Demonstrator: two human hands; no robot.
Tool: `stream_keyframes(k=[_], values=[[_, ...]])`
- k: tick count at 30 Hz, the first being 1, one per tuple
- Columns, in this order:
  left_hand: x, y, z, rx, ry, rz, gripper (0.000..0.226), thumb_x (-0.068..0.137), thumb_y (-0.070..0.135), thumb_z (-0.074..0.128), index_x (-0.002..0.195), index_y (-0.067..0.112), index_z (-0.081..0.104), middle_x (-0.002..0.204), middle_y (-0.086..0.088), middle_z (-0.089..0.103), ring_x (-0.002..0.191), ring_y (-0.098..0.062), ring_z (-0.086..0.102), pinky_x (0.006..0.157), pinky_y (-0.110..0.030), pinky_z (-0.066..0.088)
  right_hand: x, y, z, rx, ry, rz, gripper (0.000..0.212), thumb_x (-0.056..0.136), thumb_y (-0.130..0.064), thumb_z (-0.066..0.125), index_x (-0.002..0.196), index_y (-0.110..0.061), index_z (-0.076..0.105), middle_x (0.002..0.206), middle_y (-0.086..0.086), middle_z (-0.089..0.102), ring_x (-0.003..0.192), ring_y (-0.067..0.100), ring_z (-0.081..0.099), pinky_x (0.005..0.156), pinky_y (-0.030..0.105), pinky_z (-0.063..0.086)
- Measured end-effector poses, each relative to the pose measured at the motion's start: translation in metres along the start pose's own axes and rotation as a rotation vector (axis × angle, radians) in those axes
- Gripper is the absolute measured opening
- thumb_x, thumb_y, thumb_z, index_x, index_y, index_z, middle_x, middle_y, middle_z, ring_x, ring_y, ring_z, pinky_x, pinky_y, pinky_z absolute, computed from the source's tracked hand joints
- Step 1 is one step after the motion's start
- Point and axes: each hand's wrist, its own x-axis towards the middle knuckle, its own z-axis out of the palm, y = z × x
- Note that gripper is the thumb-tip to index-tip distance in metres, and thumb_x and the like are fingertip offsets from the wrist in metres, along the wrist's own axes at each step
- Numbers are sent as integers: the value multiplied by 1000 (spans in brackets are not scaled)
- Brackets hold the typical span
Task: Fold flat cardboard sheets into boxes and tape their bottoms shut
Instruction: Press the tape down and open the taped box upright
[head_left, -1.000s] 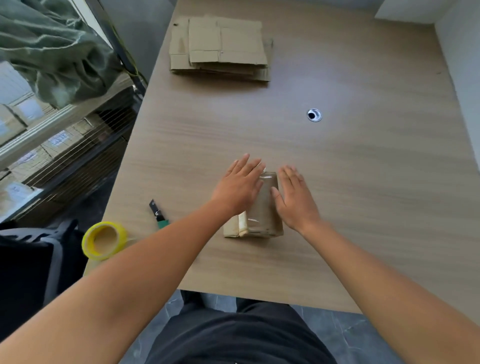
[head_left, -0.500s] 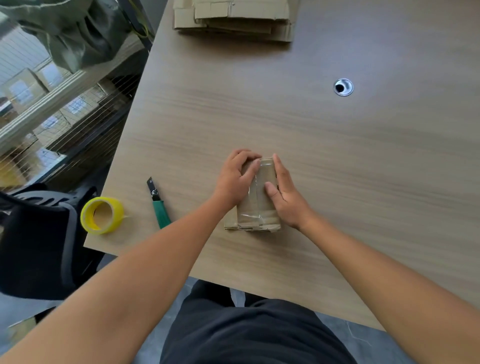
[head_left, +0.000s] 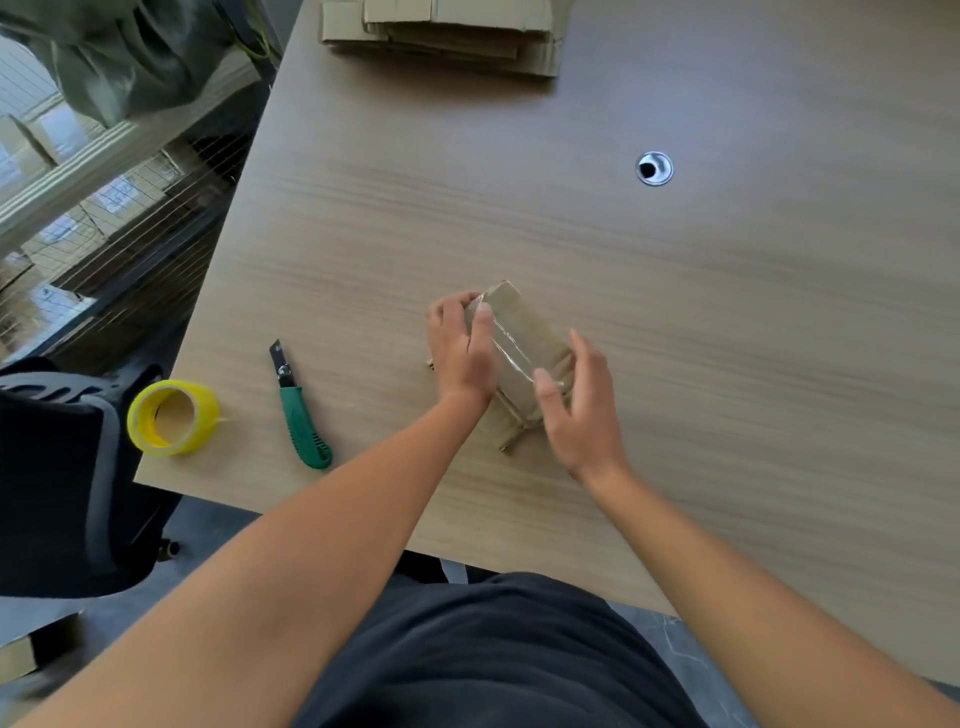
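Observation:
A small brown cardboard box (head_left: 524, 332) lies on the wooden table (head_left: 727, 312) near its front edge, turned at a slant, with a strip of clear tape along its top face. My left hand (head_left: 460, 345) grips the box's left side, fingers curled over its far corner. My right hand (head_left: 582, 405) is at the box's near right end, thumb on top and fingers spread, and looks blurred. A stack of flat cardboard sheets (head_left: 447, 31) rests at the table's far edge.
A roll of yellow tape (head_left: 171, 418) sits at the table's front left corner, with a green-handled utility knife (head_left: 298, 410) beside it. A round metal grommet hole (head_left: 654, 168) is at mid right. A black chair (head_left: 62, 467) and shelving (head_left: 104, 171) stand left of the table.
The box has been rotated from pointing straight away to a slant. My hands went from lying flat on it to gripping its sides. The camera view has shifted downward.

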Motion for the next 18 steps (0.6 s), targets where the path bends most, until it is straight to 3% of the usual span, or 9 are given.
stream_keyframes(k=[2,4,6,8,9,11,14,16,18], values=[[-8,-10,-3,63,-105,107,33,94,32,48,123,22,58,123,3,48,119,-13,47,109,-37,37,-11,6,14,-12,77,-8,74,96,-43,49,154,-3,26,158,13,26,149,20,21,121,26,16],[-7,-17,-10,137,-149,187,35,95,35,50,125,19,57,122,2,52,117,-13,49,106,-34,39,-11,10,23,44,218,-54,65,94,-33,54,146,3,37,147,17,34,142,25,31,120,29,24],[1,-17,-19,259,-140,250,29,93,41,58,112,19,60,109,4,57,102,-12,54,93,-32,46,-3,15,25,85,330,-141,54,90,-26,56,132,7,49,129,18,45,126,27,43,112,36,35],[12,-7,-28,427,-148,294,28,88,45,65,94,19,56,94,6,58,85,-12,53,78,-34,47,5,20,22,111,342,-212,49,89,-25,55,124,9,53,118,18,50,115,24,46,103,40,42],[18,-2,-31,493,-175,308,30,87,45,66,95,18,54,94,5,58,83,-13,53,74,-36,47,8,23,19,107,325,-238,50,88,-27,56,122,9,53,116,18,51,112,23,47,100,41,44],[27,6,-34,579,-269,419,37,90,41,62,116,16,54,115,-1,58,96,-20,58,81,-37,47,13,31,10,70,243,-284,60,85,-34,61,125,9,51,118,16,48,111,24,47,99,40,45],[41,3,-36,629,-491,752,46,98,23,49,142,11,48,150,-8,44,138,-28,43,114,-37,35,15,48,-6,-64,35,-392,97,74,-51,78,140,8,37,132,13,36,126,29,41,111,36,39],[42,3,-35,552,-616,690,41,102,15,42,142,17,53,155,-1,40,141,-20,39,116,-30,31,19,59,-15,-163,-33,-482,109,73,-57,80,145,8,30,139,14,32,132,30,38,115,40,38],[36,3,-34,469,-622,598,41,103,15,43,142,18,52,153,1,39,139,-12,40,114,-29,34,22,68,-20,-203,-51,-539,107,79,-58,75,147,8,24,142,17,29,135,35,36,117,42,36]])
